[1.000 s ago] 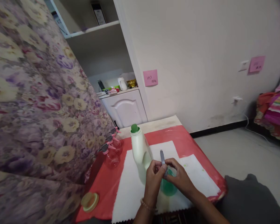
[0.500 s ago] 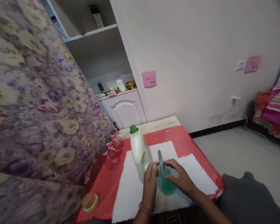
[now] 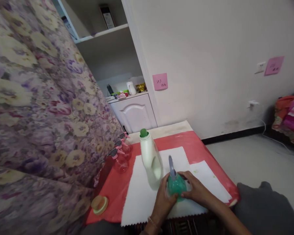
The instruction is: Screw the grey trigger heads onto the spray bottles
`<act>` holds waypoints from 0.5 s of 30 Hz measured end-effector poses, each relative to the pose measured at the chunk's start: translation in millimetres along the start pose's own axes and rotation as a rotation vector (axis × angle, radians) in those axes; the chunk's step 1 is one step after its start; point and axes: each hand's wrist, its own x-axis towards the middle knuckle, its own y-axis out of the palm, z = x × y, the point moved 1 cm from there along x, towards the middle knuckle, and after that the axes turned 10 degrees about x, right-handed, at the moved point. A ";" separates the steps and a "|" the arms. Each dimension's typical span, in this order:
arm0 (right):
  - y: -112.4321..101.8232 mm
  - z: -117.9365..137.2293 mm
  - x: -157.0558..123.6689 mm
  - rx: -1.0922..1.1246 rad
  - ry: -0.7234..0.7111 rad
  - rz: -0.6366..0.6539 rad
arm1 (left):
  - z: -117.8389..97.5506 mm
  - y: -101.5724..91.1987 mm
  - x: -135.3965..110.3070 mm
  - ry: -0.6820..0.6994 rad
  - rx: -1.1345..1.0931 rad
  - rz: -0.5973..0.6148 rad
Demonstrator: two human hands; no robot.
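Both of my hands are wrapped round a green spray bottle (image 3: 176, 185) with a grey spray head (image 3: 171, 168). My left hand (image 3: 164, 195) grips its left side, and my right hand (image 3: 194, 187) grips its right side, thumbs towards me. The bottle is upright over the white cloth (image 3: 134, 202); whether its base touches the cloth is hidden. Just left of it stands a large pale green jug (image 3: 148, 156) with a handle. Its mouth is uncapped and something green (image 3: 143, 132) shows there.
Several clear spray bottles with pink and black heads (image 3: 121, 161) stand at the table's left edge. A round cap (image 3: 99, 204) lies at the front left on the red tablecloth (image 3: 115, 199). A floral curtain (image 3: 51, 130) hangs on the left; a grey seat-like shape (image 3: 264, 209) is at right.
My hands have moved down from the grey spray head to the body of the green bottle and closed round its sides. The view has shifted slightly.
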 end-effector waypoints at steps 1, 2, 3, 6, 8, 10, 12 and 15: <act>0.7 -0.9 -0.4 -0.006 0.011 -0.001 | 1.8 0.4 0.5 -0.003 -0.027 0.035; 1.2 -1.3 -0.7 -0.008 0.019 -0.002 | 2.7 0.3 1.1 -0.008 -0.052 0.063; 1.5 -1.3 -0.8 -0.005 0.024 0.001 | 2.9 -0.4 1.6 -0.016 -0.071 0.083; 1.2 0.8 -0.8 0.021 0.038 0.006 | 1.1 -4.6 3.4 -0.054 -0.082 0.104; 0.2 3.5 -0.8 0.040 0.047 0.015 | 0.4 -7.2 4.9 -0.066 -0.073 0.114; -1.2 7.1 -1.0 0.057 0.055 0.033 | 1.4 -8.1 6.5 -0.039 -0.074 0.132; -2.5 10.8 -1.7 0.069 0.058 0.059 | 3.7 -7.1 7.3 -0.004 -0.072 0.128; -4.3 14.4 -3.5 0.085 0.052 0.099 | 5.0 -4.1 5.0 -0.007 -0.046 0.067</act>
